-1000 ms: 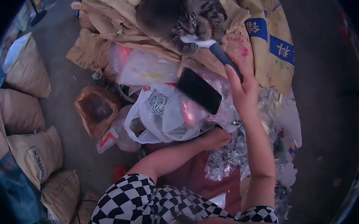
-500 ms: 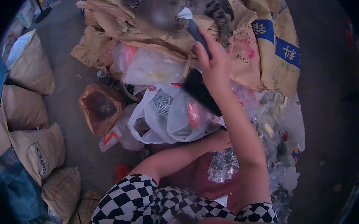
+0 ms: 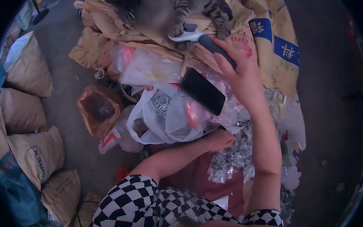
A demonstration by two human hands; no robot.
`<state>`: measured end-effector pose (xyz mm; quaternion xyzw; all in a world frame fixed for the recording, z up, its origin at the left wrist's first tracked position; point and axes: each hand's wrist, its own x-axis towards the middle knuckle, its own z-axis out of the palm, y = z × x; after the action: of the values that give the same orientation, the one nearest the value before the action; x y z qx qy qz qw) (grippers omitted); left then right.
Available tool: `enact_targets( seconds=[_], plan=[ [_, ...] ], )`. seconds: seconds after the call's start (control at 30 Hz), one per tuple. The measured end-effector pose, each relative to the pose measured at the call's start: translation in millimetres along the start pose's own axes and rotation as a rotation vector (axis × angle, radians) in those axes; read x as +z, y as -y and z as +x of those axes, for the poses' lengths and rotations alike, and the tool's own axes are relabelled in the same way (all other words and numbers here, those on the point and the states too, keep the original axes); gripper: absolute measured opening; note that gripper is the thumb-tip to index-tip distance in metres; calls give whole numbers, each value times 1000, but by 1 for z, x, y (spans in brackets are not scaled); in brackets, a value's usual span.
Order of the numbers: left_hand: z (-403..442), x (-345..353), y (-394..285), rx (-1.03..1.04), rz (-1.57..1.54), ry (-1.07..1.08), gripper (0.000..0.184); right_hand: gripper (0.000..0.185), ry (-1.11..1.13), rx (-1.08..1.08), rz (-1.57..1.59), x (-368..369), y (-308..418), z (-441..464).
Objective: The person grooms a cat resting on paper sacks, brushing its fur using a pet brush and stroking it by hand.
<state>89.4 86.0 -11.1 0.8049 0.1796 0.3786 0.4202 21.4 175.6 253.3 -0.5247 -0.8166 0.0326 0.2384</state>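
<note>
Okay, so: gripping a slim hand tool with a dark grey rounded handle and a pale curved head [image 3: 206, 42] in the right hand [image 3: 243, 70], up near the top middle of the view. Wrapped snugly around the handle, with thumb and fingers closed on it. Tilted diagonally along its long axis, from the head at upper left down to the handle's end at lower right, against the palm. Pointing pretty much at the left edge of the view with the narrow tip, bent a bit off the handle's line. Ending right by the front paws of a grey striped tabby cat [image 3: 208, 5], up on crumpled brown paper sacks [image 3: 105, 24]; can't tell if actually touching.

Down lower, holding the left hand [image 3: 220, 140] curled inward, just beside clear plastic packets of silvery screws [image 3: 224, 167]. Can't tell whether pinching anything or just folded, honestly.

Also spotting a flat black rectangular phone [image 3: 203, 91] between the two hands, slanted much like the tool, upper left to lower right. Seeing right next to that a white plastic carrier bag [image 3: 178, 132] with more silvery screws inside, then an open brown paper bag [image 3: 89, 121] farther left.
</note>
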Motion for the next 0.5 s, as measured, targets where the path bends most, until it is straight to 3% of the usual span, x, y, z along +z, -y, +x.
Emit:
enact_targets(
  seconds=[0.1, 0.3, 0.4, 0.5],
  plan=[
    [0, -1, -2, 36, -56, -110, 14, 37, 48, 86, 111, -16, -6, -11],
    [0, -3, -1, 30, -22, -22, 14, 36, 46, 132, 186, -21, -24, -31],
    [0, -8, -5, 20, -49, 12, 15, 35, 96, 291, 266, -20, -19, -36],
    [0, -17, -12, 0, -69, 22, 15, 33, -28, 246, 295, -6, -22, -38]
  ],
)
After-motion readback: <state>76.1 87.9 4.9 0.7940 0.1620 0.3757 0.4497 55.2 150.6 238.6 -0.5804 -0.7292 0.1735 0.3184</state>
